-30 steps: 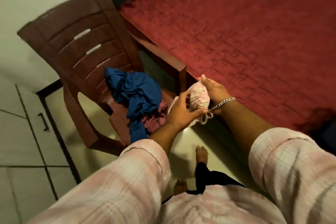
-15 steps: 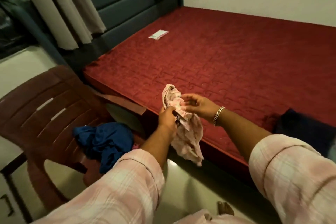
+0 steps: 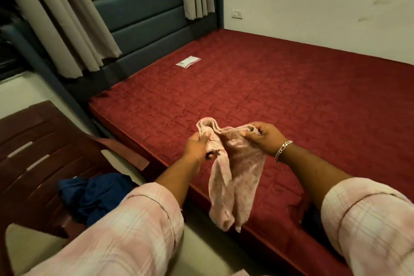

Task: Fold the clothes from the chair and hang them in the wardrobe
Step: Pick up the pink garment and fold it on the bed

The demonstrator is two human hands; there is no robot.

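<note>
A small pink garment (image 3: 235, 172) hangs in front of me over the near edge of the bed. My left hand (image 3: 198, 147) grips its upper left edge, and my right hand (image 3: 264, 136) pinches its upper right edge, a silver bracelet on that wrist. The cloth droops between and below them. A crumpled blue garment (image 3: 94, 195) lies on the seat of the brown plastic chair (image 3: 33, 163) at lower left. No wardrobe is in view.
The bed with a red quilted mattress (image 3: 291, 101) fills the middle and right, with a small white packet (image 3: 188, 61) near its blue headboard (image 3: 145, 27). Grey curtains (image 3: 67, 20) hang at the back left. A dark cloth (image 3: 313, 217) lies at the bed's near edge.
The view has swung up from the chair to the bed. The pink garment, bunched into a ball a second ago, now hangs opened out, with my hands moved apart along its top edge.
</note>
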